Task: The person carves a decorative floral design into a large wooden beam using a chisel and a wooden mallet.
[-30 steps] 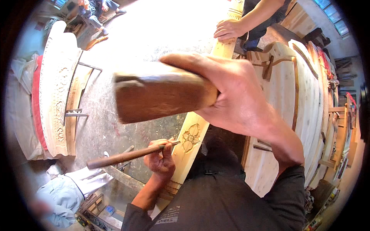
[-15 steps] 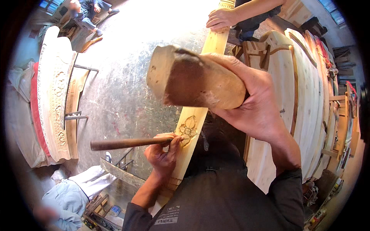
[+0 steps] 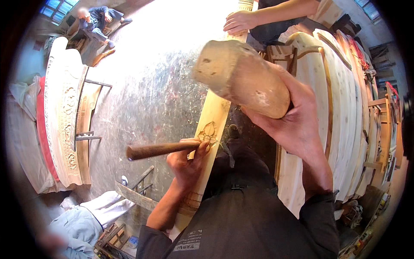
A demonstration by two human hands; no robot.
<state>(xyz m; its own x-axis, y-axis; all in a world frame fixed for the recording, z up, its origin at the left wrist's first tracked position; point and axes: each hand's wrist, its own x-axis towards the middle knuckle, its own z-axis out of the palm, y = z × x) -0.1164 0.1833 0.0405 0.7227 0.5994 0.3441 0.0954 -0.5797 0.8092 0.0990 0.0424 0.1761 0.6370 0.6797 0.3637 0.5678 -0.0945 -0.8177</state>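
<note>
A carving chisel with a dark round wooden handle is pinched in my left hand. Its tip meets a flower carving cut into a long, narrow pale board; fingers partly hide the tip. The handle leans out to the left. My right hand wraps round a worn wooden mallet, raised over the board and apart from the chisel. The mallet covers part of the board's far half.
Another person's hand rests on the board's far end. Carved panels stand at left, pale planks at right. One person sits far left; another is near left beside a wooden bench.
The mallet has shifted to the right and slightly farther away, with its head turned. The chisel's handle end has swung a little right and up, still in my left hand.
</note>
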